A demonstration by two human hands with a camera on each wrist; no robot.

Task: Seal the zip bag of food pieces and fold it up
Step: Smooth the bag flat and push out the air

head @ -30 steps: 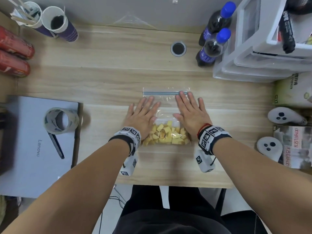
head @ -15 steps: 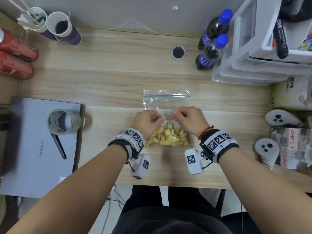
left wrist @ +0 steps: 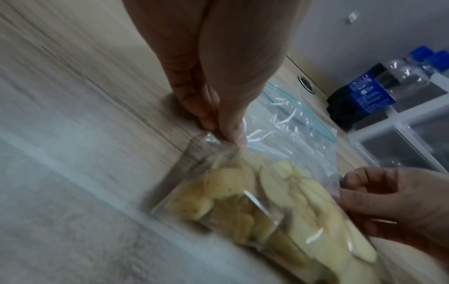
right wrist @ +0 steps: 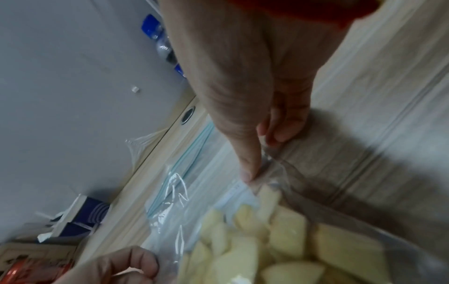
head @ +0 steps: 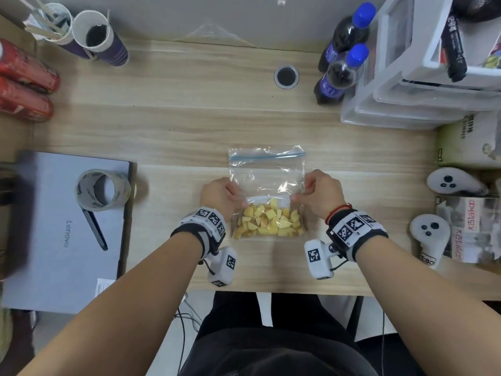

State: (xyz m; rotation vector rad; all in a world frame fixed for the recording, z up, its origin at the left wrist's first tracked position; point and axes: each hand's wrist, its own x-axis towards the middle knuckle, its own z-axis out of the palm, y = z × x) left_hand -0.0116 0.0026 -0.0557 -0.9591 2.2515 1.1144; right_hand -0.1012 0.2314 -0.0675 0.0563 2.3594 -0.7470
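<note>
A clear zip bag lies flat on the wooden desk, its blue zip strip at the far end. Yellow food pieces fill its near half. My left hand pinches the bag's left edge just above the pieces. My right hand pinches the right edge at the same height. In the left wrist view the bag runs from the fingers toward the zip strip. The right wrist view shows the pieces close below the thumb.
A grey laptop with a tape roll and pen lies left. Two blue-capped bottles and white drawers stand back right. Paper cups and red cans stand back left. Two white controllers lie right.
Both hands went from lying flat on the bag to curled, then spread apart to the bag's side edges, which they now pinch. The upper part of the bag is uncovered.
</note>
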